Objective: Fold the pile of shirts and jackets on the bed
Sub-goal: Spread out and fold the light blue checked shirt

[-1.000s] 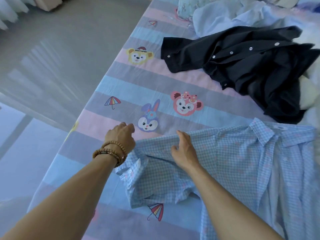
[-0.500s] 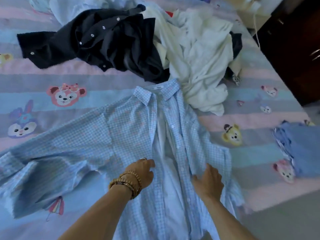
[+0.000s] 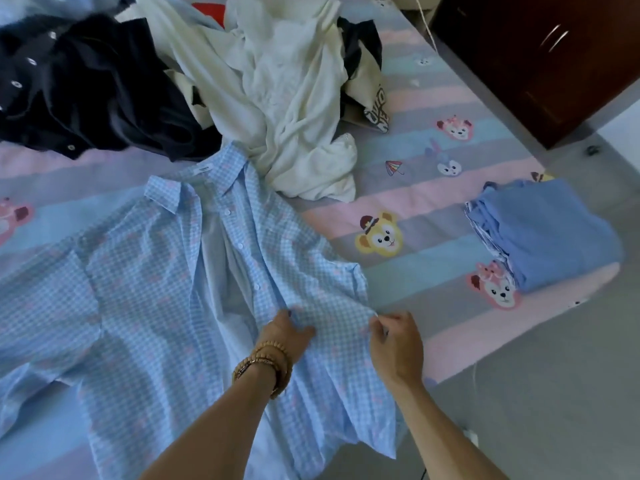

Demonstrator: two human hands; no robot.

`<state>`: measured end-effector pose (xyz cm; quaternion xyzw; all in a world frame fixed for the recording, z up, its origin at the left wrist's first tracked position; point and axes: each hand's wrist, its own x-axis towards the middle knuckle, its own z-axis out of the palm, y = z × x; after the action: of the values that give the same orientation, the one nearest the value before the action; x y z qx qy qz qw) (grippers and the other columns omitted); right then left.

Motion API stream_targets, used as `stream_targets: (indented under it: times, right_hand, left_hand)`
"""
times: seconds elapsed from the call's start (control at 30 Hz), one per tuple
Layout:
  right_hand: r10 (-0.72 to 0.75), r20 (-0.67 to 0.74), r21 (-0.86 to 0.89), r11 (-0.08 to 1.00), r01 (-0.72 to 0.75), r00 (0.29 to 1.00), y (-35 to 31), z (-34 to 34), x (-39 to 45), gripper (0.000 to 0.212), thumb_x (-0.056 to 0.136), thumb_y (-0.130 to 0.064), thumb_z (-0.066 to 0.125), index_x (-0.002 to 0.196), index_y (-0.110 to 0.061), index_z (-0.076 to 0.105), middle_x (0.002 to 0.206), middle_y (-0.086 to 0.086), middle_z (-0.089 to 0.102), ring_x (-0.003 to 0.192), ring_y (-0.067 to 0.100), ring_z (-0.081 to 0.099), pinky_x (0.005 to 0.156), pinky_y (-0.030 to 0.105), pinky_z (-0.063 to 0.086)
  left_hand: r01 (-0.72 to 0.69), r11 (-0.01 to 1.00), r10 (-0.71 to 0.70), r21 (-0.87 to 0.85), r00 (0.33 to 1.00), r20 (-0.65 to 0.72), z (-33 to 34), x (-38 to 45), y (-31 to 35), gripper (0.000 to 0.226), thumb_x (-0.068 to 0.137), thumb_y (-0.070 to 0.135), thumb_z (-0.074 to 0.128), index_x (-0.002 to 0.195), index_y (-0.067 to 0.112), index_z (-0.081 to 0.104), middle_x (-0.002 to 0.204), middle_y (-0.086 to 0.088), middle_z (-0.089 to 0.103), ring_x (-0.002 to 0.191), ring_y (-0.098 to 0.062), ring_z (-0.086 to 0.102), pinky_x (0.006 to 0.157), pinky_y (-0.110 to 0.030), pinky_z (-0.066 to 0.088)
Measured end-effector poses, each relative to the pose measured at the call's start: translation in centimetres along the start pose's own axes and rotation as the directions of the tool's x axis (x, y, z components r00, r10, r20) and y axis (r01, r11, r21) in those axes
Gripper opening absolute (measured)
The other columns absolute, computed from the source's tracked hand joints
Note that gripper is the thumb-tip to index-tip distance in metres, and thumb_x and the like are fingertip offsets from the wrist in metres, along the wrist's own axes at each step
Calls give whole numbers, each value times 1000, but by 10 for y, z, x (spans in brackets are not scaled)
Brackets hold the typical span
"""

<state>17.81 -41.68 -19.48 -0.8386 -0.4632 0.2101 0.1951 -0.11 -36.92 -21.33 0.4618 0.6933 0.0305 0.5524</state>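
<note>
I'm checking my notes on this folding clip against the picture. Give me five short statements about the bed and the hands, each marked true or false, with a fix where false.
1. The checked blue shirt lies spread open, collar away from the person. True.
2. The right hand rests flat on the folded blue garment. False: it pinches the checked shirt's edge.
3. The left hand, beaded bracelets on its wrist, grips the shirt fabric. True.
4. The dark garment is neatly folded. False: it lies crumpled.
5. A white garment lies heaped beyond the shirt's collar. True.
</note>
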Motion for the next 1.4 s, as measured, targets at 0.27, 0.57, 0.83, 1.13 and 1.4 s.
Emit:
stream_targets:
  times: [0.27,0.57,0.83,1.13,1.4]
  right_hand:
    - [326,387,417,772,-480,862,-49,-47,98,35,100,-21,45,77,3,56,79,29,52,80,15,36,74,33,22]
    - [197,-43,218,959,-183,979,-60,-102,268,32,96,-11,50,64,-6,48,61,7,47,69,25,47,63,34,35]
    - [-353,529,-295,776,557,772,-60,-19,302,80,68,-71,46,133,-23,47,138,2,47,130,29,40,104,46,33]
    - [-402,565,-95,836,541,720,-72,12,331,24,82,-9,59,62,-15,48,68,7,54,70,34,51,55,36,35]
    - [-222,446,-205,918,340,867,-88,-53,447,22,81,-6,52,62,-16,53,72,7,60,76,34,60,60,31,42]
  left_hand:
    - [161,833,-79,-529,982,173,-27,29,85,58,97,23,55,147,20,26,127,-7,53,92,-26,63,78,-39,50]
    - [-143,977,158,-155,984,87,-50,94,174,64,94,8,54,150,21,25,132,-17,50,90,-25,59,69,-32,44]
    - [-58,946,106,318,985,-137,-39,157,174,76,86,9,57,151,21,18,149,-11,28,125,-29,46,88,-31,48]
    - [-12,611,407,792,862,-302,-34,189,169,55,87,21,61,139,28,46,149,-1,38,144,-24,22,117,-52,5]
    - [29,764,436,645,713,-549,-73,228,269,26,92,19,51,115,21,63,126,-3,54,121,-25,44,108,-45,28]
